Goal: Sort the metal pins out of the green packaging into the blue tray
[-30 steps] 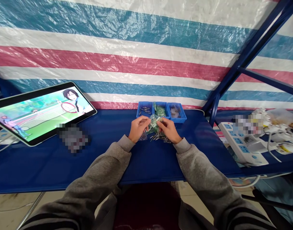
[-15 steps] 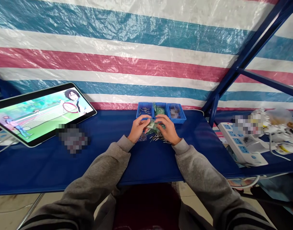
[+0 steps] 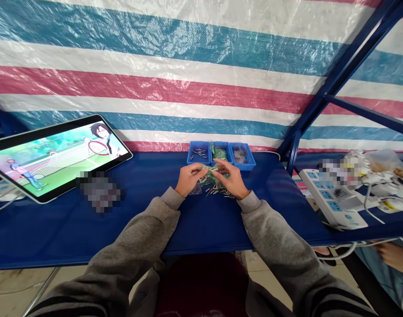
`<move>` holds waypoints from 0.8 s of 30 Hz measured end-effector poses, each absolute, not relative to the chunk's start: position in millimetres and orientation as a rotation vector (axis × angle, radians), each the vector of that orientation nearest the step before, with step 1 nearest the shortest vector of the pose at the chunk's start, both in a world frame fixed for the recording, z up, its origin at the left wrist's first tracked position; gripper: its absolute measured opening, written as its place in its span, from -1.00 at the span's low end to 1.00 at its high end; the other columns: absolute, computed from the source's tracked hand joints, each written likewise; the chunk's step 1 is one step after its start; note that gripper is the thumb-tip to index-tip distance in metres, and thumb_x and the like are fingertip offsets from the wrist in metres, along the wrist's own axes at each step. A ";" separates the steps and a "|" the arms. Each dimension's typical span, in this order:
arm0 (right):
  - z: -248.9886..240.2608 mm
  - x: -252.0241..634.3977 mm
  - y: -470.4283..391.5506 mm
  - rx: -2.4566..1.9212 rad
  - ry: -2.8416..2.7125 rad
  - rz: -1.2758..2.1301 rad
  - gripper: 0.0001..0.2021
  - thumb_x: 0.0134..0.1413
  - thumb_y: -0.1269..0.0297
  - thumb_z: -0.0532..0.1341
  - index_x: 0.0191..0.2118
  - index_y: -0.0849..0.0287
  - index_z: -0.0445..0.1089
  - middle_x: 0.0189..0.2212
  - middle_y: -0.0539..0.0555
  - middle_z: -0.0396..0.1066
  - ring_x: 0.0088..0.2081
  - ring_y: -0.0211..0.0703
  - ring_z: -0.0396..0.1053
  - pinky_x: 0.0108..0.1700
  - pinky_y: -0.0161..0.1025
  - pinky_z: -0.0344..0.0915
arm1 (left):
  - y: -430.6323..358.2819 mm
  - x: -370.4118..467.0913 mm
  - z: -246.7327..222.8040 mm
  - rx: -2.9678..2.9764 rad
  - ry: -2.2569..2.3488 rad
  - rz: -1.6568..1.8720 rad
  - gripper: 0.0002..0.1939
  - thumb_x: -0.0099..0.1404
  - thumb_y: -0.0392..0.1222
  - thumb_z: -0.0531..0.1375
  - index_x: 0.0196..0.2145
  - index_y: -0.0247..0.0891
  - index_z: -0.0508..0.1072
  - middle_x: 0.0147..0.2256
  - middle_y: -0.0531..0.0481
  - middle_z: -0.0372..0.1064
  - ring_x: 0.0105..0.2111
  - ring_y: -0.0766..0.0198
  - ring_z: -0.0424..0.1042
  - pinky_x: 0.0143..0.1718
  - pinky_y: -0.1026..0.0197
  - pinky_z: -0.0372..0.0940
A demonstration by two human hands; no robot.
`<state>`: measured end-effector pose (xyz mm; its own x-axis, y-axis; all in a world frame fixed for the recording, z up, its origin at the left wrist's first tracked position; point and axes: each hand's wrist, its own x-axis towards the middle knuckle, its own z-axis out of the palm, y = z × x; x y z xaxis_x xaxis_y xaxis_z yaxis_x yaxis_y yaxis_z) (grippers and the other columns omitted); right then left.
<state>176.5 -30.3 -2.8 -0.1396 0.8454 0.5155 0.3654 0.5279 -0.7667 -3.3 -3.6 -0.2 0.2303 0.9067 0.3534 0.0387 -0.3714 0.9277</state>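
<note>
My left hand [image 3: 189, 178] and my right hand [image 3: 233, 179] face each other over the table, thumbs and fingers closed on a small greenish clear plastic bag [image 3: 207, 170]. The bag's contents are too small to make out. Below the hands lies a loose pile of thin metal pin-like pieces [image 3: 217, 190]. A crumpled clear plastic bag [image 3: 196, 189] lies beside the pile, near my left hand. Just beyond my fingers stands a blue three-compartment bin [image 3: 254, 164]: metal pieces [image 3: 199, 153] on the left, green plastic bags [image 3: 220, 153] in the middle, clear bags [image 3: 240, 154] on the right.
On the blue table [image 3: 148, 185] a tablet [image 3: 59, 154] playing a cartoon leans at the left, by a blurred-out item [image 3: 100, 193]. Rightward are a white power strip [image 3: 333, 200], cables, white packets and a blue frame post [image 3: 293, 152]. Another person's arm [image 3: 397, 257] shows lower right.
My left fingers have shifted slightly and straightened along the bag, which now sits flatter between both hands. At lower right, another person's arm has come into view.
</note>
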 end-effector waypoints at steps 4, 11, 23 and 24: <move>-5.8 176.9 -31.0 -0.957 -1.832 0.567 -0.57 0.22 0.16 0.13 0.18 0.08 0.27 -0.20 0.13 0.44 -0.29 -0.13 0.42 -0.24 -0.17 0.43 | -3.5 -6.4 3.7 1.569 0.858 1.231 -0.69 0.20 -0.04 0.28 -0.18 -0.31 0.51 -0.65 0.08 0.34 -0.63 0.29 0.36 -0.53 0.25 0.31; -4.6 177.9 -28.3 -0.931 -1.869 0.362 -0.77 0.21 0.31 0.08 -0.08 0.08 0.43 -0.05 0.17 0.35 -0.07 -0.06 0.38 -0.15 -0.13 0.43 | -3.4 -4.3 2.8 1.473 0.769 1.090 -0.51 0.23 0.06 0.25 0.00 -0.31 0.40 -0.66 0.12 0.32 -0.71 0.34 0.30 -0.59 0.28 0.26; -4.1 178.1 -27.5 -1.124 -1.714 0.490 -0.72 0.17 0.04 0.19 -0.19 0.12 0.49 -0.35 0.09 0.50 -0.40 -0.11 0.41 -0.22 -0.14 0.39 | 3.9 -8.6 6.7 1.586 0.771 0.975 -0.63 0.06 0.07 0.35 -0.34 -0.31 0.50 -0.49 -0.01 0.46 -0.55 0.29 0.41 -0.46 0.23 0.36; -3.1 178.2 -28.7 -1.114 -1.709 0.496 -0.69 0.20 0.04 0.16 -0.09 0.10 0.47 -0.30 0.10 0.51 -0.36 -0.11 0.43 -0.19 -0.13 0.40 | 4.6 -8.5 5.5 1.541 0.774 0.997 -0.63 0.06 0.04 0.36 -0.33 -0.32 0.48 -0.50 0.00 0.45 -0.57 0.29 0.40 -0.46 0.23 0.36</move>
<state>178.2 -28.7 -3.1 -0.0802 0.8538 0.5143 0.4461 0.4922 -0.7475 -8.5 4.6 5.5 0.4341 0.8804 0.1909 -0.0334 -0.1960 0.9800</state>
